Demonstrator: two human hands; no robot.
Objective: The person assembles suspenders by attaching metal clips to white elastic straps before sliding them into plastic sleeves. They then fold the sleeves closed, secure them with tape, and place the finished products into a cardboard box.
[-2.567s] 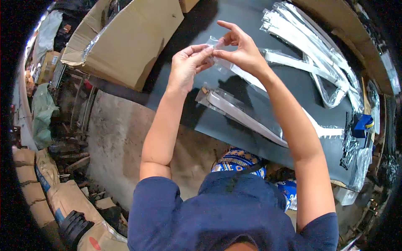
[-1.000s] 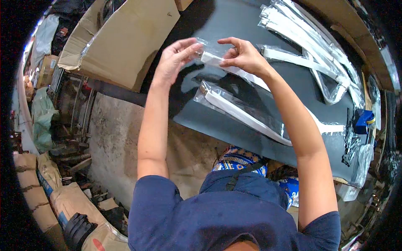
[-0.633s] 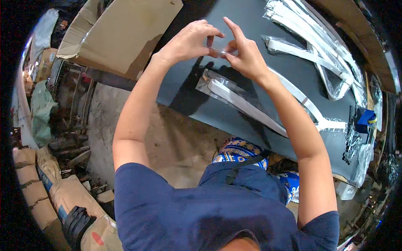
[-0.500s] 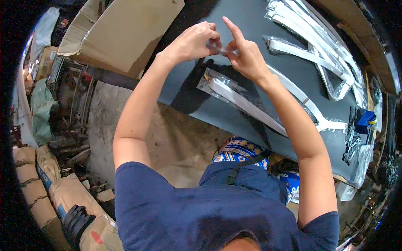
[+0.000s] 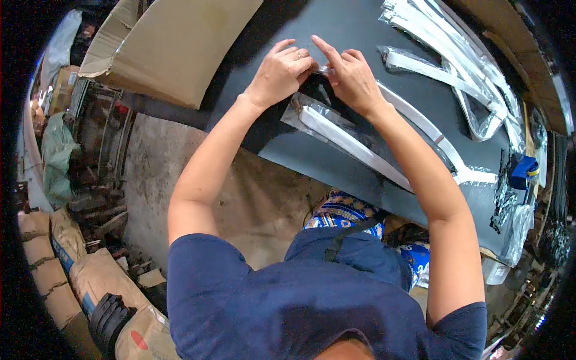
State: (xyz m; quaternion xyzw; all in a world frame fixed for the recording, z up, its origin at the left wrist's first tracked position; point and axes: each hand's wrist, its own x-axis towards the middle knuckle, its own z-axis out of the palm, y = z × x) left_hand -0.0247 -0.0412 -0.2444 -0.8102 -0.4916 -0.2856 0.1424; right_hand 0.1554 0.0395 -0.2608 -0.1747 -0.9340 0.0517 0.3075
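Note:
My left hand (image 5: 281, 73) and my right hand (image 5: 351, 79) nearly meet above the dark tabletop (image 5: 288, 153). Between their fingertips is a small piece of clear plastic film (image 5: 324, 70), pinched from both sides. My right index finger points up and away from the pinch. Just below the hands lies a long white strip (image 5: 354, 147) partly inside a clear bag. A second curved white strip (image 5: 420, 120) runs behind my right forearm to a white end piece at the right.
Several bagged white strips (image 5: 456, 54) are piled at the upper right. A blue tape dispenser (image 5: 524, 172) sits at the right edge near black ties. An open cardboard box (image 5: 180, 48) stands at the upper left; paper sacks (image 5: 105, 282) lie at the lower left.
My left hand has shifted slightly down and turned, with its fingers closer to my right hand. My right hand has moved slightly down. The film between them shows less.

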